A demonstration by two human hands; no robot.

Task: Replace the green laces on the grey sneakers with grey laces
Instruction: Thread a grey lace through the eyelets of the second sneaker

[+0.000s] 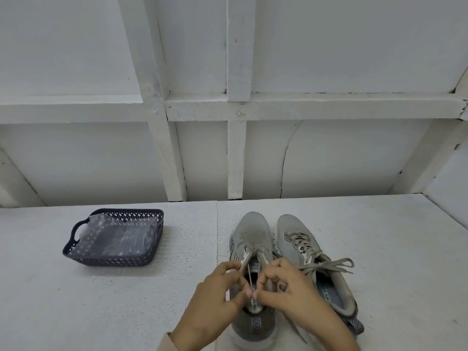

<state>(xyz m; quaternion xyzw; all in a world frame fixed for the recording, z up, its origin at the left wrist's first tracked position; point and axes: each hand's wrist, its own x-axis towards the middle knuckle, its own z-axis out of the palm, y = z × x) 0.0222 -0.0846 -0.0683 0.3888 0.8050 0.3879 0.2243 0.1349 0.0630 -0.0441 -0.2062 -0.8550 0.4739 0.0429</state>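
Two grey sneakers stand side by side on the white table, toes away from me. The right sneaker [298, 241] is laced with a greyish lace tied in a bow [329, 264]. Over the opening of the left sneaker [253, 234] my two hands meet. My left hand [215, 297] and my right hand [291, 292] both pinch a thin grey lace [249, 274] that runs up from the fingertips toward the shoe's eyelets. The lower part of this shoe's tongue is hidden behind my fingers.
A dark plastic lattice basket [76, 254] with a handle sits at the left of the table, holding clear plastic bags [119, 234]. A white panelled wall rises right behind the table. A seam [217, 224] runs through the tabletop just left of the shoes.
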